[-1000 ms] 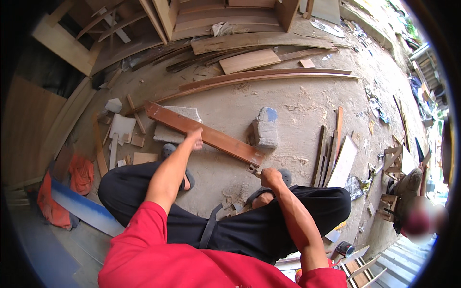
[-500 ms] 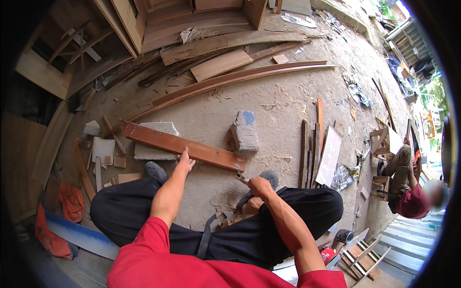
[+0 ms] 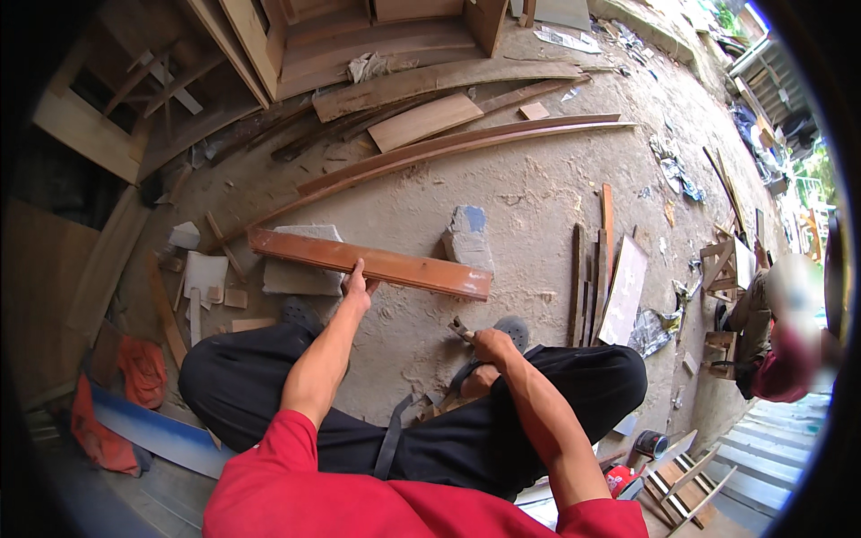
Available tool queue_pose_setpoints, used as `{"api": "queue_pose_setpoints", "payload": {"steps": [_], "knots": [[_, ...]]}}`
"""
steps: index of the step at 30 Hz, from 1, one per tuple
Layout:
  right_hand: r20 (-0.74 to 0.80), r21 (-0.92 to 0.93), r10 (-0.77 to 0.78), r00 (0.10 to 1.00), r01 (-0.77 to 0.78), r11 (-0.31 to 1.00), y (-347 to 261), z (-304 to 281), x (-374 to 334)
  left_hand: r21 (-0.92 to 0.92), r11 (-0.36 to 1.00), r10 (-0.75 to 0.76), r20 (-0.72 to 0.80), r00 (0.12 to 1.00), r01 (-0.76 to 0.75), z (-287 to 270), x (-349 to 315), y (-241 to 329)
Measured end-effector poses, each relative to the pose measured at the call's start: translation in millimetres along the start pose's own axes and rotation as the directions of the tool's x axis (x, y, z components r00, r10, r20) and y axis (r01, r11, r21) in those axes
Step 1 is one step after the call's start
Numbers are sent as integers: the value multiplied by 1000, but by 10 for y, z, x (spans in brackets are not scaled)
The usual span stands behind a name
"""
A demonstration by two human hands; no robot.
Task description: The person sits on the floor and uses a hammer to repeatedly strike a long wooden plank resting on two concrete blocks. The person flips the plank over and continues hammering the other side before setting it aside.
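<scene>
My left hand (image 3: pixel 358 285) grips the near edge of a long reddish-brown wooden board (image 3: pixel 404 271), its thumb on the face. The board slants across in front of me. Its left part lies over a flat grey block (image 3: pixel 291 280); its right end overlaps the near side of a block with a blue patch (image 3: pixel 467 235). Whether that end rests on the block or hangs just above it, I cannot tell. My right hand (image 3: pixel 495 346) is closed round the handle of a hammer (image 3: pixel 461 328), held low over my right foot, apart from the board.
Long planks (image 3: pixel 448 154) and an open wooden cabinet (image 3: pixel 377 40) lie beyond. Dark wooden strips (image 3: pixel 589 282) and a pale board (image 3: pixel 625 291) are at the right. Another person (image 3: pixel 780 359) sits far right. Wood scraps (image 3: pixel 215 294) litter the left.
The board has moved right and away from me, its right end now overlapping the block with the blue patch. My left hand still grips it. The hammer stays low in my right hand.
</scene>
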State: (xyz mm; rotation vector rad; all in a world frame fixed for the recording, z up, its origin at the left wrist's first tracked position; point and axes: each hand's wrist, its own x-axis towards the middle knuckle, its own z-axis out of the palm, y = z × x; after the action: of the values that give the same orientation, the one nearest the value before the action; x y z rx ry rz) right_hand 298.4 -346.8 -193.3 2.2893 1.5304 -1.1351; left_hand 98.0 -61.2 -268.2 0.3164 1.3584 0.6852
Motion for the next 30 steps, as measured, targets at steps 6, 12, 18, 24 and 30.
{"api": "queue_pose_setpoints", "payload": {"steps": [6, 12, 18, 24, 30], "knots": [[0, 16, 30, 1000, -30, 999, 42, 50, 93, -123, 991, 76, 176, 982, -55, 411, -432, 165], [48, 54, 57, 997, -59, 997, -2, -6, 80, -142, 990, 59, 320, 945, -14, 735, -650, 152], [125, 41, 110, 986, -116, 992, -58, -73, 127, -185, 967, -95, 378, 921, 175, 827, -679, -58], [126, 54, 66, 990, -73, 996, 33, -60, 164, -150, 936, -201, 511, 836, 317, 808, -983, -410], [81, 50, 45, 996, -49, 998, 74, 42, 177, -164, 948, -160, 501, 850, 274, 912, -1343, -523]]}}
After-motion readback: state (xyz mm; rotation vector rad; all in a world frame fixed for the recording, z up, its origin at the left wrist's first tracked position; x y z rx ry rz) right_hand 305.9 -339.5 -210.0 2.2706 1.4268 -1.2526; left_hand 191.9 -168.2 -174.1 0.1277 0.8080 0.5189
